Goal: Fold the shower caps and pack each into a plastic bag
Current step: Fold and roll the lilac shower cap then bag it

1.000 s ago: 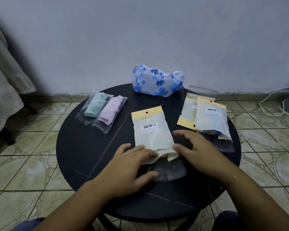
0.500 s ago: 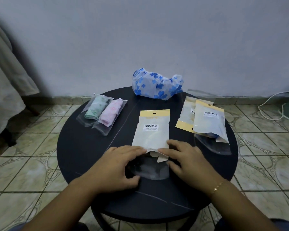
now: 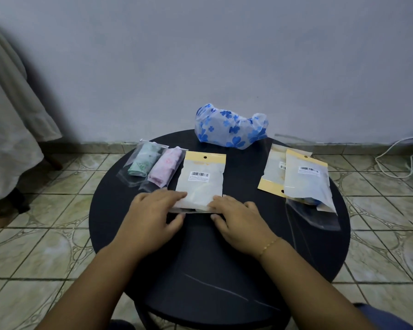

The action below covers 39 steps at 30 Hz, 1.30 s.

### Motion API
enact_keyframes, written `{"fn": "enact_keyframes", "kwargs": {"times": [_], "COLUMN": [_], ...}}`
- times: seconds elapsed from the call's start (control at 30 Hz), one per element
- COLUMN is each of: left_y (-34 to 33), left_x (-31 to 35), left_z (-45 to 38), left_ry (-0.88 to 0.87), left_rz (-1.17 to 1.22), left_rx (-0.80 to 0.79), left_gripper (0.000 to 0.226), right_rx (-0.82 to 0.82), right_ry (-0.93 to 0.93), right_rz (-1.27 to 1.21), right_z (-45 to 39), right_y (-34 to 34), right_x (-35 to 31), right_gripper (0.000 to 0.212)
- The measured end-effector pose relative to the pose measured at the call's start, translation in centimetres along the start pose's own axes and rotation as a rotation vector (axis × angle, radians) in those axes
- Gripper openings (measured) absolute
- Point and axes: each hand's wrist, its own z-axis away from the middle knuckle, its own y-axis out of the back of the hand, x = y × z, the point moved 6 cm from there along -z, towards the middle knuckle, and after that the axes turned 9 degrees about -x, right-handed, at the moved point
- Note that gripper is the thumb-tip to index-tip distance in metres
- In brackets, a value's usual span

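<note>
Both hands are pushing the bag (image 3: pixel 202 184) farther up the table (image 3: pixel 119 225) than before, until it is touching the pink pack (image 3: pixel 165 169). Left hand (image 3: pixel 153 210) and right hand (image 3: pixel 239 220) are lying flat, fingers straight, pressing its near edge. Beyond the bag, a blue cap (image 3: pixel 230 128) is sitting unfolded; right of it, two more bags (image 3: pixel 301 184) are overlapping.

I see a dim, bluish, even light with no clear source. The wall (image 3: pixel 200 55) falls into shadow at the left, behind the blurred pale cloth (image 3: pixel 7 120). The dark table (image 3: pixel 200 270) shows faint streaks of sheen. Floor tiles (image 3: pixel 45 234) bow at the edges from the wide lens; the centre stays sharp.
</note>
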Motion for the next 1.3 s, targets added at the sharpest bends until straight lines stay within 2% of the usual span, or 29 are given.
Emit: {"fn": "enact_keyframes", "kwargs": {"times": [0.13,0.27,0.33,0.57,0.63,0.7,0.8,0.9,1.1,1.2,1.3], "left_y": [0.7,0.8,0.7,-0.6,-1.5,-2.9,-6.4,-9.9,-10.8,-10.0,-9.4], "left_x": [-0.7,0.2,1.2,8.6,11.1,13.3,16.4,17.4,15.6,14.7,15.1], "left_z": [-1.0,-1.7,-2.0,-4.1,-5.8,-8.3,-11.7,-12.8,-12.0,-12.5,-12.8], "left_ry": [0.069,0.067,0.041,-0.173,-0.136,-0.057,-0.075,-0.11,-0.001,0.148,0.183], "left_rz": [-0.033,-0.062,-0.074,0.071,0.199,0.265,0.224,0.158,-0.243,-0.356,-0.414], "left_rx": [0.054,0.082,0.118,0.164,0.057,-0.086,-0.278,-0.441,-0.322,-0.369,-0.334], "left_gripper": [0.056,0.065,0.063,0.048,0.044,0.045,0.051,0.055,0.051,0.069,0.077], "right_rx": [-0.017,-0.102,-0.097,0.162,0.236,0.221,0.101,0.06,0.066,0.058,0.07], "right_ry": [-0.006,-0.024,-0.043,-0.213,-0.285,-0.373,-0.439,-0.446,-0.488,-0.52,-0.524], "right_rz": [-0.034,-0.109,-0.155,-0.135,-0.064,0.057,0.11,0.064,0.082,0.075,0.085], "right_z": [-1.9,-2.4,-1.8,2.1,3.0,3.6,4.0,4.0,4.0,4.5,4.7], "right_y": [0.0,0.5,1.6,7.6,8.9,9.3,8.1,7.2,7.0,7.0,7.1], "right_x": [-0.2,0.2,0.6,6.2,8.3,10.1,11.9,12.9,15.3,15.8,15.8], "right_gripper": [0.034,0.066,0.073,0.054,0.049,0.045,0.043,0.042,0.047,0.05,0.049]}}
